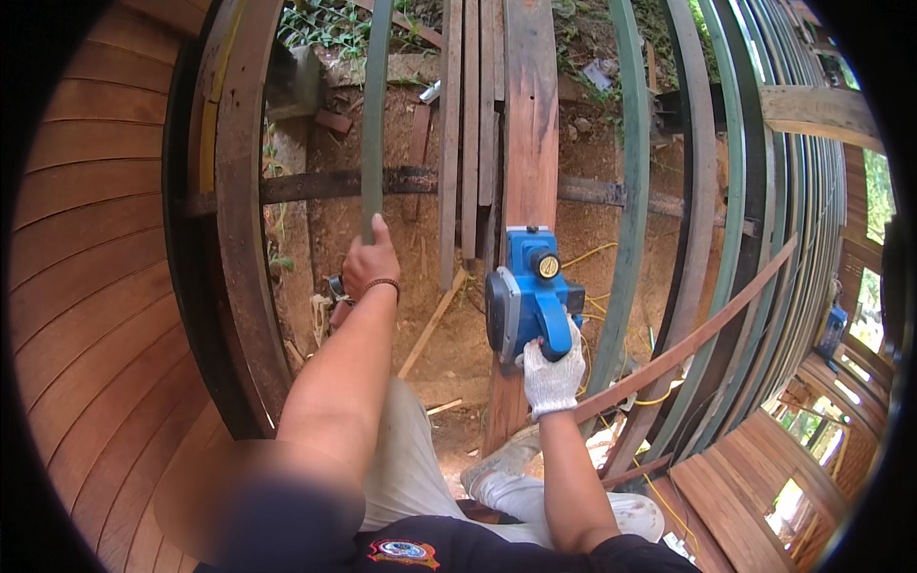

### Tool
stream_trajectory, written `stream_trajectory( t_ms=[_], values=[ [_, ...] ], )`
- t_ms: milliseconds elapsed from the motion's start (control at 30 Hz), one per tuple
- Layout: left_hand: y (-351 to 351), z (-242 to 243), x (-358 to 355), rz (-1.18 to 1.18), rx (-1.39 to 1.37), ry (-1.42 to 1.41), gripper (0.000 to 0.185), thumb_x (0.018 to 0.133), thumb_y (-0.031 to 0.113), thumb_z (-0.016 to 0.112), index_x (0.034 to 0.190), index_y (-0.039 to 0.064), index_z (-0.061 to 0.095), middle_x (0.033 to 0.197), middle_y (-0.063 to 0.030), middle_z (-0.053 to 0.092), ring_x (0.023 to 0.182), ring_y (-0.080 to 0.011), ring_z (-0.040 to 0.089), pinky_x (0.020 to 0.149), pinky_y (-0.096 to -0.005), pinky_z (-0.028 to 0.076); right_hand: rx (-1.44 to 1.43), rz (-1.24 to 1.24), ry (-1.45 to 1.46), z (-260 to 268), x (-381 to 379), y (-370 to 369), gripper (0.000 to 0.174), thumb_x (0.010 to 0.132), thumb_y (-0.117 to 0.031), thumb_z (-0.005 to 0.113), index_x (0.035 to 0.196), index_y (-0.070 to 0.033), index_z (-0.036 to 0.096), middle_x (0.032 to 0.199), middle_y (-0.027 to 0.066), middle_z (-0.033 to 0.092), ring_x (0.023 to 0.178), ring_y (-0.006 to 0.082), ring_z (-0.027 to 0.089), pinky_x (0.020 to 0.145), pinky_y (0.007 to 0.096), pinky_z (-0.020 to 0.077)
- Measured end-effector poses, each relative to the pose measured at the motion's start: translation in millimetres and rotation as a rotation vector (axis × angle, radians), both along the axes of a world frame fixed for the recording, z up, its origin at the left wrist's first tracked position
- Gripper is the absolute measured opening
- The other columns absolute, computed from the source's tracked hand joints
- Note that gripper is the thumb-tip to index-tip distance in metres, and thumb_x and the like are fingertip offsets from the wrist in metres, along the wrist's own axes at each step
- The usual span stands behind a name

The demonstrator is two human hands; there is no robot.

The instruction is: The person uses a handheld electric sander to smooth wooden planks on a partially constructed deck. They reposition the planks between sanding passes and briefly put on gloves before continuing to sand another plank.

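Observation:
My right hand point(552, 369), in a white knit glove, grips the rear handle of a blue electric hand planer point(536, 294). The planer rests on a long reddish-brown wooden plank point(531, 129) that runs away from me. My bare left hand point(372, 259), with a beaded bracelet on its wrist, is closed around the near part of a narrow green-grey beam point(375, 122). Between the two hands several thin wooden strips point(469, 143) lie side by side, close to the plank's left edge. The planer's underside and blade are hidden.
Wooden decking point(100, 236) curves along the left. Green joists point(634, 179) stand to the right, with a loose reddish batten point(688, 344) slanting across. Gaps between the joists show bare soil point(430, 344) below. A yellow cord point(652, 401) runs at right.

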State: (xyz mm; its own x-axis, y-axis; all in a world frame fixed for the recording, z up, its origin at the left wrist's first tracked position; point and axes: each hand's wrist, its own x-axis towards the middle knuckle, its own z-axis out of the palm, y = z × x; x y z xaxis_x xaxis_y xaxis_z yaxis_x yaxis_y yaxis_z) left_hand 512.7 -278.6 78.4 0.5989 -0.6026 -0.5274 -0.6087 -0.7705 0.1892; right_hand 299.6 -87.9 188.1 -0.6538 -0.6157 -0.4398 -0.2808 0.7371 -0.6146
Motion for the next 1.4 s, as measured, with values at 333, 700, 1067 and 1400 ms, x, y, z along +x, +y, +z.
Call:
stream_trajectory(
  t_ms=[333,700,1067,1400],
  values=[
    [2.7,-2.8,4.1,0.017,0.002,0.017,0.076,0.095,0.079,0.042,0.109,0.013,0.078,0.105,-0.0199,0.077,0.104,-0.0418,0.072,0.087,-0.0533,0.056,-0.020,0.165,0.166,1.1,-32.6,-152.4,0.046,0.086,-0.016,0.067,0.130,-0.005,0.061,0.115,0.0229,0.071,0.103,0.0409,0.071,0.092,0.0477,0.0570],
    [6.9,-11.0,6.1,0.013,-0.027,0.019,0.072,0.095,0.077,0.046,0.108,0.013,0.077,0.102,-0.0197,0.077,0.100,-0.0425,0.072,0.084,-0.0534,0.056,-0.145,0.162,0.149,2.8,-52.2,-313.0,0.031,0.087,-0.019,0.069,0.114,-0.004,0.068,0.102,0.0191,0.076,0.078,0.0306,0.078,0.076,0.0415,0.0625],
    [5.1,-8.4,7.9,-0.008,0.006,0.043,0.073,0.098,0.076,0.042,0.110,0.013,0.078,0.104,-0.0215,0.076,0.103,-0.0439,0.071,0.088,-0.0551,0.054,-0.237,0.251,0.080,-31.2,-92.9,-458.8,0.024,0.089,-0.011,0.067,0.111,-0.003,0.069,0.091,0.0120,0.071,0.065,0.0214,0.071,0.053,0.0332,0.0613],
    [4.8,-2.7,7.7,0.003,0.046,0.044,0.074,0.096,0.078,0.044,0.107,0.013,0.077,0.107,-0.0197,0.077,0.104,-0.0426,0.071,0.086,-0.0536,0.055,-0.181,0.191,-0.092,0.1,-62.1,-366.2,0.024,0.083,-0.016,0.063,0.100,-0.003,0.073,0.086,0.0202,0.075,0.080,0.0324,0.077,0.076,0.0431,0.0603]
  ],
)
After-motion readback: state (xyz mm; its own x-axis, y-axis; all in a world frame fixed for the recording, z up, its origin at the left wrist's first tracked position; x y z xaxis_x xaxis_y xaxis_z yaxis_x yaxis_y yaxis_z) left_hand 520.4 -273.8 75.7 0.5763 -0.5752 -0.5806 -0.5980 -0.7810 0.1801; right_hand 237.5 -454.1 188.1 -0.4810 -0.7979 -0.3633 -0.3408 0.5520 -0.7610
